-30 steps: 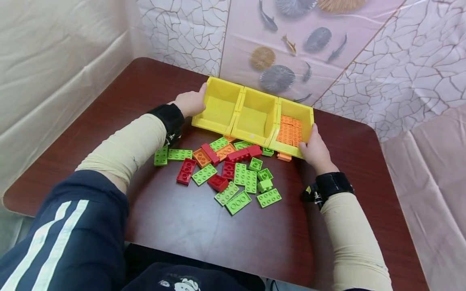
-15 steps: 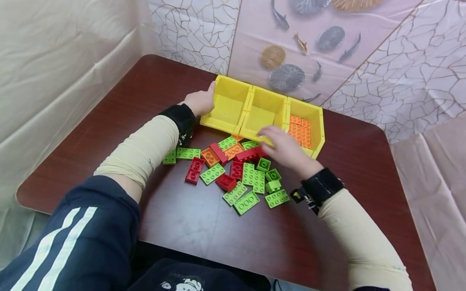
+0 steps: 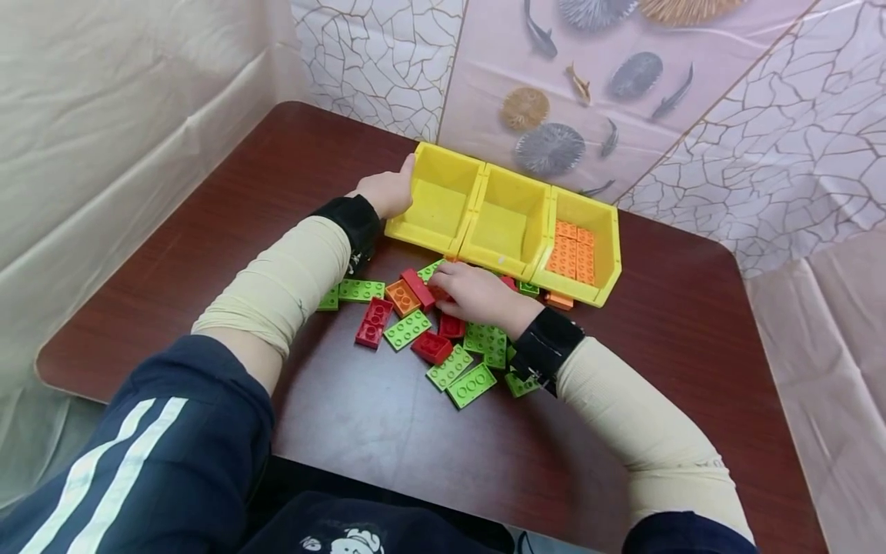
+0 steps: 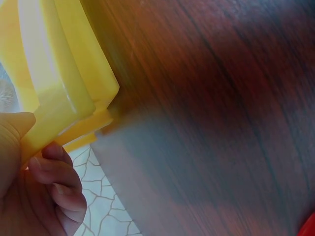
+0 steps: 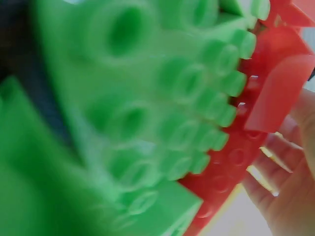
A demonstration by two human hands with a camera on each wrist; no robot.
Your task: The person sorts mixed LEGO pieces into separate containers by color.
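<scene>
My left hand (image 3: 389, 192) grips the left end of a yellow three-compartment bin (image 3: 471, 250), thumb up at the rim. The left wrist view has the thumb over the yellow edge and fingers (image 4: 59, 179) curled beneath it. My right hand (image 3: 477, 296) reaches low over the pile in front of the bin. Its fingertips are right at a red brick (image 3: 418, 289) and partly cover other bricks. In the right wrist view the fingers (image 5: 268, 177) are extended beside red bricks (image 5: 216, 182), with large blurred green bricks (image 5: 147, 108) nearer the camera.
Orange bricks (image 3: 573, 254) fill the floor of the bin's right compartment; the middle and left compartments show bare floors. Green bricks (image 3: 408, 331), red bricks (image 3: 374, 323) and an orange brick (image 3: 401, 298) are scattered over the brown table (image 3: 332, 431). A patterned backdrop (image 3: 374, 69) stands behind.
My right hand has let go of the bin's right end and moved left and down over the bricks. My left hand has kept its hold on the bin. The camera view has shifted slightly.
</scene>
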